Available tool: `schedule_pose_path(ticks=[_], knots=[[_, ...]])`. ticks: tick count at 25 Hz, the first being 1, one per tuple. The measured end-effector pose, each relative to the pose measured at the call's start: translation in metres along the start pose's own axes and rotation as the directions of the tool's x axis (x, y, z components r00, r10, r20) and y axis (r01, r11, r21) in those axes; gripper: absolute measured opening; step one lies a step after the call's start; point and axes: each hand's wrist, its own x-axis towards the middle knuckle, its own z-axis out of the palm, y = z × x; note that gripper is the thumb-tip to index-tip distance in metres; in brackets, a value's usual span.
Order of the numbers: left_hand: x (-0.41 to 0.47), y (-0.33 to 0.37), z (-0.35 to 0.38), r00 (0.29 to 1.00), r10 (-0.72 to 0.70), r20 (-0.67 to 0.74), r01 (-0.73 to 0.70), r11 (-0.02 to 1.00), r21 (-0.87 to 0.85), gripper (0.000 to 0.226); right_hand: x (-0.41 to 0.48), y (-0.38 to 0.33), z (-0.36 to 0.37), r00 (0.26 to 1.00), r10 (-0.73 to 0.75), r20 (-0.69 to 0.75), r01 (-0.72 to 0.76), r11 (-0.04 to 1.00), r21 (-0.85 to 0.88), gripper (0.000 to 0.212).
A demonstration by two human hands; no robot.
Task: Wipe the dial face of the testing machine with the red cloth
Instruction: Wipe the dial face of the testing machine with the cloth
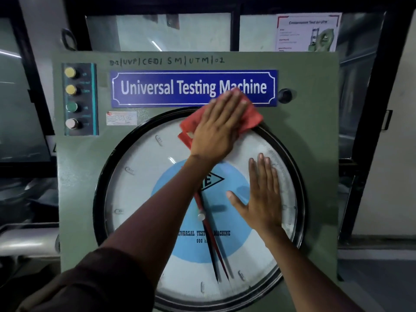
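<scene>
The large round dial face (144, 199) has a black rim, a white ring and a blue centre with red and black needles. It fills the front of the green testing machine (78, 176). My left hand (219, 127) lies flat on the red cloth (251, 115), pressing it against the top of the dial where the rim meets the blue nameplate. My right hand (262, 194) rests flat on the right side of the dial glass, fingers spread, holding nothing.
A blue "Universal Testing Machine" nameplate (157, 87) sits above the dial. A panel with several push buttons (72, 99) is at the upper left, and a black knob (284, 95) at the upper right. A paper notice (307, 32) hangs on the window behind.
</scene>
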Motion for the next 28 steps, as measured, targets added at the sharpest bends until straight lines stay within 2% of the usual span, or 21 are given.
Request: schedule_pose_path(ticks=[3, 6, 9, 12, 18, 22, 28], knots=[[-0.048, -0.044, -0.017, 0.966, -0.245, -0.086, 0.25, 0.967, 0.055, 0.06, 0.0, -0.001, -0.002, 1.0, 0.017, 0.018, -0.017, 1.0, 0.005, 0.1], [-0.11, -0.068, -0.025, 0.912, -0.398, -0.1, 0.404, 0.913, 0.055, 0.06, 0.0, -0.002, -0.003, 1.0, 0.027, 0.004, -0.027, 0.999, 0.019, 0.101], [-0.171, -0.078, -0.03, 0.858, -0.508, -0.08, 0.513, 0.856, 0.06, 0.06, -0.002, -0.003, -0.003, 1.0, 0.02, 0.011, -0.02, 1.0, 0.014, 0.1], [-0.208, -0.083, -0.036, 0.838, -0.545, -0.042, 0.546, 0.834, 0.073, 0.06, -0.007, -0.004, -0.002, 0.998, 0.035, 0.043, -0.035, 0.999, 0.003, 0.1], [-0.17, -0.073, -0.04, 0.881, -0.474, -0.016, 0.473, 0.88, -0.043, 0.06, -0.019, -0.007, 0.003, 0.998, 0.069, -0.004, -0.069, 0.997, 0.026, 0.096], [-0.126, -0.049, -0.033, 0.963, -0.254, 0.087, 0.264, 0.953, -0.149, 0.061, -0.02, -0.006, 0.004, 0.995, 0.096, 0.03, -0.096, 0.995, 0.003, 0.098], [-0.074, 0.027, -0.006, 0.987, -0.01, 0.163, 0.04, 0.982, -0.183, 0.063, -0.021, -0.007, 0.002, 0.996, 0.087, 0.018, -0.087, 0.996, 0.01, 0.097]])
